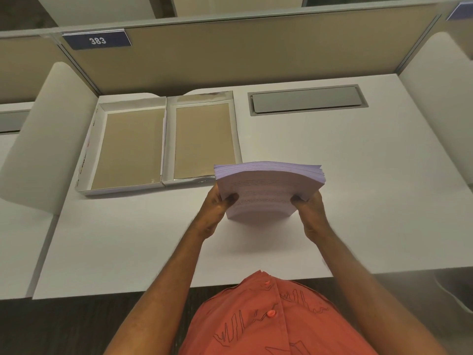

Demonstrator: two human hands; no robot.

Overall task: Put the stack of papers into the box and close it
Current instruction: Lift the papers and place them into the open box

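A thick stack of white printed papers (266, 187) is held above the white desk, bowed slightly upward at its far edge. My left hand (217, 208) grips its left side with the thumb on top. My right hand (311, 211) grips the right side the same way. The open box (158, 142) lies flat on the desk to the left of the stack, its two shallow halves side by side with brown cardboard bottoms and white walls. Both halves are empty. The stack's left corner overlaps the right half's near corner in view.
A grey cable-hatch cover (307, 99) is set into the desk at the back right. A beige partition (256, 52) with a blue "383" label (97, 41) closes the far side. White curved side dividers stand at left (48, 129) and right (440, 111).
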